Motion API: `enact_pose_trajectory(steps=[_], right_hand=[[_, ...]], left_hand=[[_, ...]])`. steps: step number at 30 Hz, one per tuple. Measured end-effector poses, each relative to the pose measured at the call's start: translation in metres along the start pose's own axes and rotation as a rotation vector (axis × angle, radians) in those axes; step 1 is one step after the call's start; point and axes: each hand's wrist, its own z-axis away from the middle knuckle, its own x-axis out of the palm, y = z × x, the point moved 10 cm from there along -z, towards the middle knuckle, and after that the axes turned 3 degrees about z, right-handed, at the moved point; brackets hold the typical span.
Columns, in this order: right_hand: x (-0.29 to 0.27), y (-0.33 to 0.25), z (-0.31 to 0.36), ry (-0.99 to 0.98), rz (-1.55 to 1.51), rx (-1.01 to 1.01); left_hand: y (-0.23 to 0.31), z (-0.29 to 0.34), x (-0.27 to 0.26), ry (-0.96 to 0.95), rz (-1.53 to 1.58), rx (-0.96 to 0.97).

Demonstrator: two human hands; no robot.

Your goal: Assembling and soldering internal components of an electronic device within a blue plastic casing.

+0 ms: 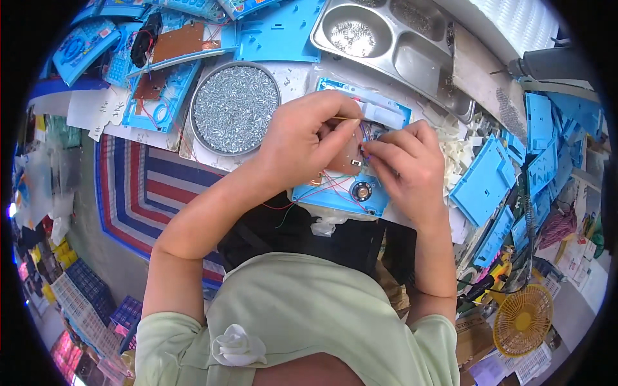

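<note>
A light-blue plastic housing (pixel 338 201) lies at the table's near edge, with a small round speaker (pixel 362 191) at its lower right. Over its middle is a brown circuit board (pixel 347 157), with thin red, green and blue wires around it. My left hand (pixel 315 138) is closed above the board's left side, thumb and forefinger pinched on a thin wire. From the right, my right hand (pixel 409 157) pinches at a thin coloured wire beside the board. The fingers partly hide the wire ends. A white block (pixel 384 116) sits at the housing's far end.
A round tray of small metal screws (pixel 235 109) stands left of the housing. Behind is a metal compartment tray (pixel 415 55) with small parts. Blue housings (pixel 486 180) are piled at right and more (pixel 280 32) at back left. A yellow fan (pixel 523 320) stands lower right.
</note>
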Motion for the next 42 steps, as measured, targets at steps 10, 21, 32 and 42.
enact_pose_trajectory(steps=[10,21,32,42], right_hand=[[-0.004,0.018,0.014,0.064,-0.043,0.065],[-0.016,0.026,0.009,0.2,-0.173,0.124],[-0.011,0.018,0.007,0.173,-0.215,0.06],[-0.015,0.016,0.003,0.179,-0.203,0.022]], left_hand=[[0.036,0.005,0.041,-0.247,-0.514,0.459],[0.033,0.02,0.019,-0.174,-0.353,0.539],[0.012,0.008,0.012,-0.097,-0.111,0.173],[0.026,-0.002,0.018,-0.113,-0.136,0.289]])
